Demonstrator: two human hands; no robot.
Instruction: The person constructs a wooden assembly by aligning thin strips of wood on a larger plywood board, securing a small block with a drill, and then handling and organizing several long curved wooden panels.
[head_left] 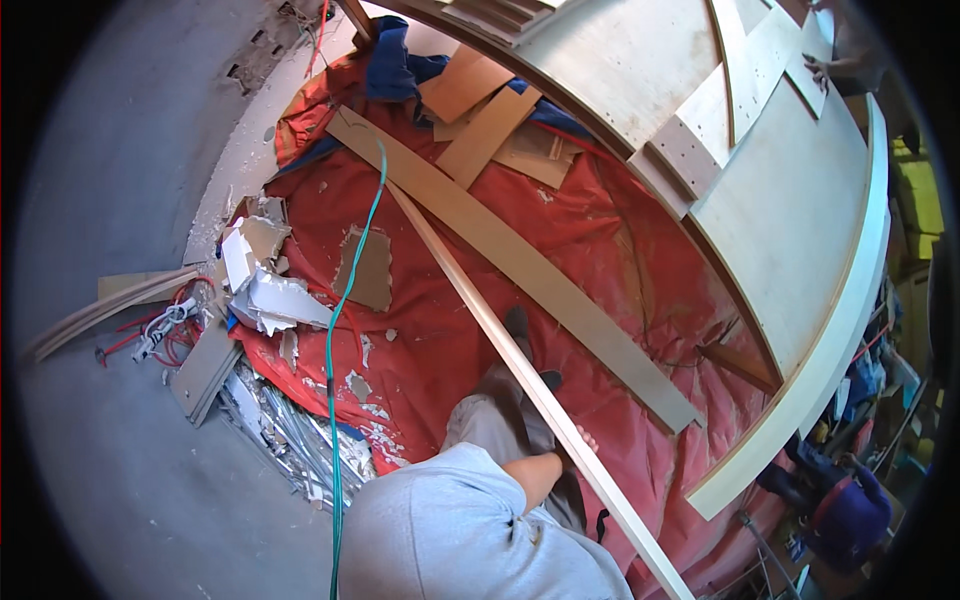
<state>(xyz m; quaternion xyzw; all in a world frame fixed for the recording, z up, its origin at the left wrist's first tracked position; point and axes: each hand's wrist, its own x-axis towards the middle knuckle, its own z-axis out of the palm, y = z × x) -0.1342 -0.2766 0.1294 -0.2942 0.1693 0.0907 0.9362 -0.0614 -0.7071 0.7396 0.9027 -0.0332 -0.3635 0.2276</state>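
Observation:
A long, narrow pale wooden strip [500,335] runs slantwise from the upper middle to the lower edge. My left hand [583,440] is closed around it from below, with fingertips showing along its right side. The palm is hidden behind the strip. My right hand is not in view. Beside the strip, a long flat brown board [520,265] lies on a red tarpaulin [620,230]. My grey sleeve [440,510] and my legs [490,415] show at the lower middle.
At the right stands a large curved wooden panel [790,230] with a pale curved edge strip [840,330]. Another person's hand [818,72] rests at its top. A green cable [333,400] hangs across the left. Broken board scraps [270,285] and metal strips [275,430] lie left.

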